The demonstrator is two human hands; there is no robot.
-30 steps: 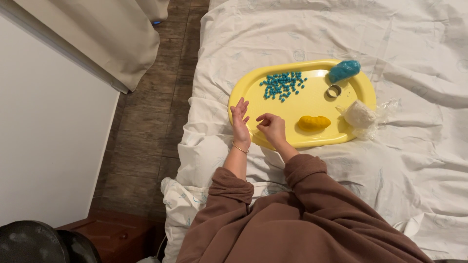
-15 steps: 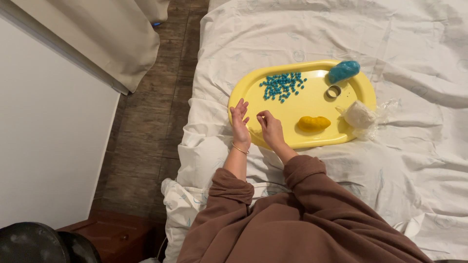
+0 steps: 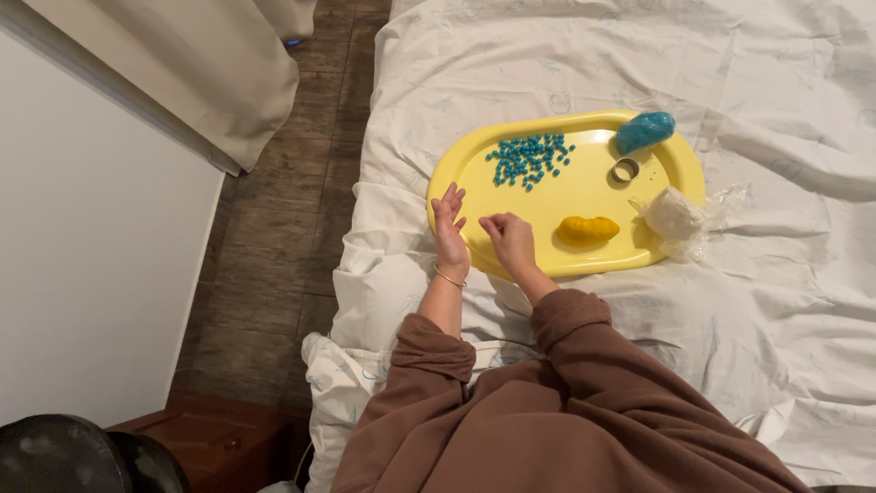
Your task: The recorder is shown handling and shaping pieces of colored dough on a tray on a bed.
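A yellow oval tray [image 3: 474,160] lies on a white bedsheet. On it are several small blue beads [image 3: 529,158], a blue lump of dough [image 3: 644,131], a small metal ring [image 3: 625,170] and a yellow lump of dough [image 3: 589,229]. A white lump in clear wrap [image 3: 675,214] rests on the tray's right rim. My left hand [image 3: 449,228] is at the tray's near left rim, fingers apart, holding nothing. My right hand [image 3: 509,242] rests on the tray just beside it, fingertips pinched together; whether something small is between them cannot be seen.
The bed with the white sheet [image 3: 776,301] fills the right side. A wooden floor strip [image 3: 292,183] runs along the bed's left side, with a beige curtain [image 3: 219,73] and a white wall [image 3: 82,274] beyond. A dark round object [image 3: 73,456] sits at the bottom left.
Both hands stay at the tray's near left corner. My right hand has shifted slightly toward my left hand.
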